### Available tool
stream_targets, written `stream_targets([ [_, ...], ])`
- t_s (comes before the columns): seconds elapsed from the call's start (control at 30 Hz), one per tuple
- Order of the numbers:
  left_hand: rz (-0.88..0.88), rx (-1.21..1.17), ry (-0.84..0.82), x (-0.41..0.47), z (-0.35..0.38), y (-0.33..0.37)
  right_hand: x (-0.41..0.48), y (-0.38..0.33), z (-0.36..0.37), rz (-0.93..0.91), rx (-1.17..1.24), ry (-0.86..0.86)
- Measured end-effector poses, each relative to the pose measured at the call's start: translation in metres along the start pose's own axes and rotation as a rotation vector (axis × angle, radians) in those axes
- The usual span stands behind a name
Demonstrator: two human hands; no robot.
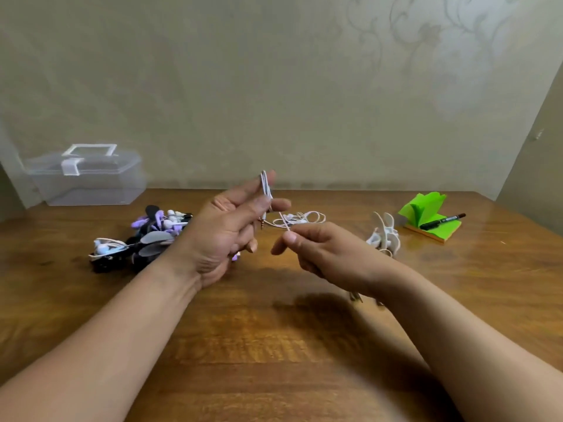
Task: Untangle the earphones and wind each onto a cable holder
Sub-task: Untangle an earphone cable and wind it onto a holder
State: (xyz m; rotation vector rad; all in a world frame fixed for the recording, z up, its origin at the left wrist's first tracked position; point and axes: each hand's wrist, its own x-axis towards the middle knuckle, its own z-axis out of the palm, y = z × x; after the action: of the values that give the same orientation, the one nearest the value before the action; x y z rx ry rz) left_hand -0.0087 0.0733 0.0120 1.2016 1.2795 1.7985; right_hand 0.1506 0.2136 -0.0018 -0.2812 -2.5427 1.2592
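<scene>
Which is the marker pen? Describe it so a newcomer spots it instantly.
Look to the far right of the wooden table. A bright green note pad lies there, and the marker pen rests across it. It is the only dark, slim stick on that side; the white cable holders nearby are pale and winged.

Left hand, right hand — forearms bare to frame edge (thumbnail short).

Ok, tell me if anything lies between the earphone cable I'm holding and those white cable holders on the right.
Nothing visible does. The white cable holders lie on the table just right of the right hand, which pinches the earphone cable that the left hand holds folded.
</scene>
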Motion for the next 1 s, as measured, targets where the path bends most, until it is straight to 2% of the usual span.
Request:
stream_targets([
  [0.1,0.074,0.352,0.135,-0.003,-0.005,-0.002,-0.004,-0.006,-0.002,0.018,-0.08,0.0],
  [0.2,0.109,0.655,0.156,-0.004,-0.011,-0.005,-0.006,-0.011,-0.002,-0.002,-0.218,-0.006],
  [0.33,0.116,0.943,-0.043,-0.009,-0.013,-0.003,-0.01,-0.014,-0.02,-0.02,-0.196,0.108],
  [0.43,0.084,1.008,-0.22,-0.013,-0.001,-0.001,-0.014,-0.01,-0.034,-0.01,-0.108,0.139],
  [0.63,0.033,0.875,-0.308,-0.016,0.018,-0.008,-0.015,-0.007,-0.035,-0.003,0.28,0.023],
  [0.77,0.004,0.707,-0.33,-0.018,0.017,-0.005,-0.017,-0.011,-0.04,-0.004,0.281,0.035],
  [0.87,-0.113,0.414,-0.444,-0.02,0.015,-0.004,-0.018,-0.009,-0.045,-0.002,0.294,0.047],
  [1.0,-0.221,0.01,-0.535,-0.026,0.01,0.0,-0.017,0.003,-0.048,-0.028,0.504,0.006],
])
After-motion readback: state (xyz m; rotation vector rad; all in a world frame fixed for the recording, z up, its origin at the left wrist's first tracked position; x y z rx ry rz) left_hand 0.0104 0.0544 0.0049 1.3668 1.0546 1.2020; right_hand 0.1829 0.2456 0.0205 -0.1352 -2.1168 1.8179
